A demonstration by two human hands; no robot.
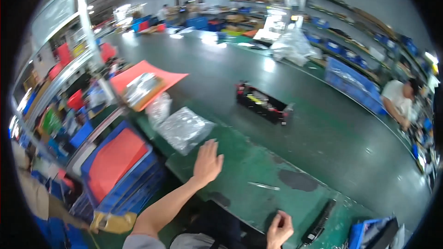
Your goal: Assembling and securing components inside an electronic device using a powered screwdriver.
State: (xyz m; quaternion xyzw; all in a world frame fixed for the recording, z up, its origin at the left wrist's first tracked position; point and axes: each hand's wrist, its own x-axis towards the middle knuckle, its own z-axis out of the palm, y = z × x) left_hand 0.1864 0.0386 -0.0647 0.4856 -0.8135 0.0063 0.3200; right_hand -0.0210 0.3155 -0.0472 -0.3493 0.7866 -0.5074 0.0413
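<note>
Green workbench (323, 138) | left hand (207, 161) fingers spread wide, just short of clear plastic bag (184, 129) | right hand (279, 230) fingers curled, empty

Two clear plastic bags (184, 128), probably parts, beside orange sheet (145, 74)

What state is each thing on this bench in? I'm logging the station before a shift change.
left hand: open, fingers spread, flat on the green table, near the clear plastic bag.
right hand: curled loosely, holding nothing I can see.
clear plastic bag: lying crumpled.
black tray: open-topped, parts inside.
metal tool: lying flat, untouched.
blue crates: stacked, red sheet on top.
</note>
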